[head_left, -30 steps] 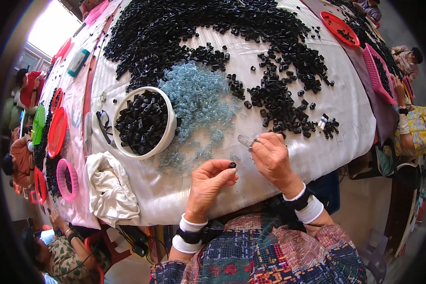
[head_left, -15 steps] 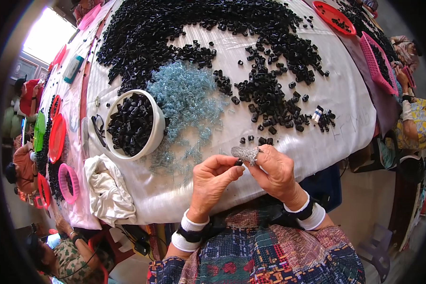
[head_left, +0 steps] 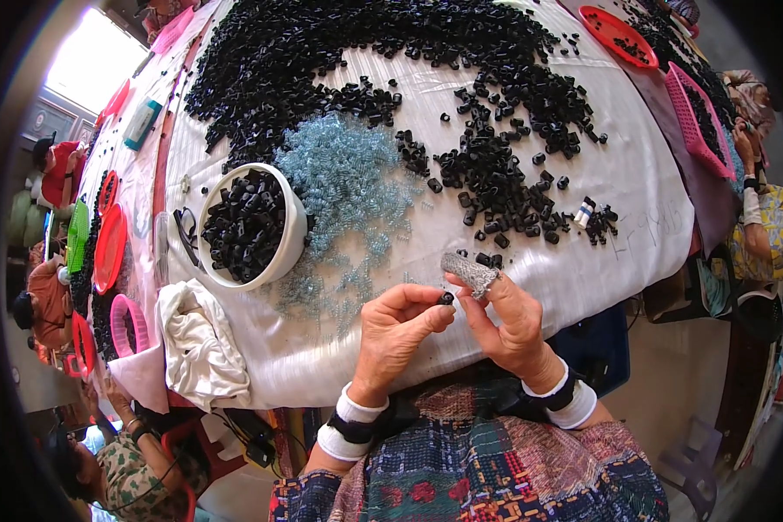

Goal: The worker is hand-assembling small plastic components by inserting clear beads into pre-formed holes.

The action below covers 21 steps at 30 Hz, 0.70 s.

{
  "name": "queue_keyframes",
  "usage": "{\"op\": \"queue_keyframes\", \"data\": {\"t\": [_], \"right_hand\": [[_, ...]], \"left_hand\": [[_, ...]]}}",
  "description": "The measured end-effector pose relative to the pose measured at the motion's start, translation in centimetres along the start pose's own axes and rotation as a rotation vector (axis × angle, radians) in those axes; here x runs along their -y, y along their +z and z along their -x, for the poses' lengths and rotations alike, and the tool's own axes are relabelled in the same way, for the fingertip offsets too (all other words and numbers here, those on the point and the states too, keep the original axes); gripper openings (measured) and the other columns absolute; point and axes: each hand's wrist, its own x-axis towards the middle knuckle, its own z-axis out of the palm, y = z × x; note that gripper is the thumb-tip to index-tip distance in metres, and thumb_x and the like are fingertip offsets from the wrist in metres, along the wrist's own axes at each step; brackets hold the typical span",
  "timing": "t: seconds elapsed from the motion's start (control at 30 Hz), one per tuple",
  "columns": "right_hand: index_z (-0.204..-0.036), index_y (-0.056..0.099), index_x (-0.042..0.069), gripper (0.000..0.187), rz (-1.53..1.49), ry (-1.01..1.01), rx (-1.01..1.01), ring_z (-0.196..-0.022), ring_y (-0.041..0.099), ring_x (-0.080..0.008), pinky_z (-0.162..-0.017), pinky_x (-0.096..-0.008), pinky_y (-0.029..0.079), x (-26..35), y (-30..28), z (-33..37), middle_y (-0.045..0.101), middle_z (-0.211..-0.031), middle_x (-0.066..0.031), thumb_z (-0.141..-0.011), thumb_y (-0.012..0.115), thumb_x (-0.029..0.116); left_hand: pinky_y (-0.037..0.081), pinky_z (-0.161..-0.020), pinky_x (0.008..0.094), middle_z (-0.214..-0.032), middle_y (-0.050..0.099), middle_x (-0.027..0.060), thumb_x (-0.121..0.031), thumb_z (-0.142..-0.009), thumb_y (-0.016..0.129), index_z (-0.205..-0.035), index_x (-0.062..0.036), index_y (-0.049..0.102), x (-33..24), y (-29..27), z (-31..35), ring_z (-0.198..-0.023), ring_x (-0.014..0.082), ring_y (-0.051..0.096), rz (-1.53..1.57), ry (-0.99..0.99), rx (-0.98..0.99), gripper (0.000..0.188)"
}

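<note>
Between thumb and forefinger, my left hand pinches a small black cylindrical plastic part, its round end facing right. Just right of it is my right hand, fingers apart and no part visible in them. A grey woven finger cover sits on its index finger. Beyond my hands lies a loose heap of pale blue, spring-like coils. More black plastic parts are scattered past my right hand. A white tub full of black parts stands to the left.
A crumpled white cloth lies at the table's near left edge, with eyeglasses by the tub. A big black pile covers the far table. Co-workers sit at both sides, near red trays and a pink basket.
My right hand has drawn slightly away from the black part, its covered finger lifting off. The left hand still holds the part, now turned with its round end showing.
</note>
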Motion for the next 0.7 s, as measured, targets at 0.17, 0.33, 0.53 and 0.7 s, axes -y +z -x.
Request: {"op": "queue_keyframes", "data": {"t": [0.17,0.33,0.53,0.7], "right_hand": [[-0.106,0.062,-0.003,0.035,0.047,-0.061,0.000,-0.070,0.058,-0.0265,-0.058,-0.0338,0.047,0.2,-0.4,-0.1,0.062,-0.083,-0.0143,-0.072,0.061,-0.013],[-0.101,0.063,-0.004,0.031,0.247,-0.106,-0.101,-0.073,0.058,-0.0307,-0.063,-0.0362,0.047,-0.9,-1.0,-0.8,0.063,-0.087,-0.0141,-0.071,0.061,-0.014],[-0.090,0.061,-0.003,0.024,0.318,-0.125,-0.003,-0.079,0.056,-0.0317,-0.069,-0.0397,0.047,-2.5,-0.2,-1.4,0.060,-0.083,-0.0143,-0.067,0.063,-0.011],[-0.091,0.063,0.001,0.023,0.471,-0.175,0.116,-0.086,0.057,-0.0285,-0.077,-0.0385,0.046,-3.1,1.2,-1.9,0.062,-0.085,-0.0111,-0.068,0.064,-0.002]], "left_hand": [[0.052,-0.070,0.0221,-0.088,0.068,0.0068,-0.002,-0.081,0.070,-0.100,0.0029,0.063,0.3,0.0,-0.1,-0.079,0.0107,0.064,0.036,0.009,0.011,0.021],[0.053,-0.067,0.0253,-0.084,0.068,0.0088,-0.001,-0.081,0.069,-0.095,0.0018,0.063,0.3,-0.5,-0.1,-0.071,0.0139,0.065,0.040,0.010,-0.094,0.015],[0.054,-0.066,0.0260,-0.084,0.068,0.0088,-0.001,-0.082,0.067,-0.094,0.0017,0.063,0.4,-1.4,-0.1,-0.071,0.0145,0.065,0.083,-0.010,-0.110,0.013],[0.054,-0.067,0.0260,-0.085,0.068,0.0090,-0.001,-0.082,0.067,-0.095,0.0020,0.063,0.5,-1.9,-0.1,-0.072,0.0146,0.065,0.110,-0.024,-0.082,0.014]]}}
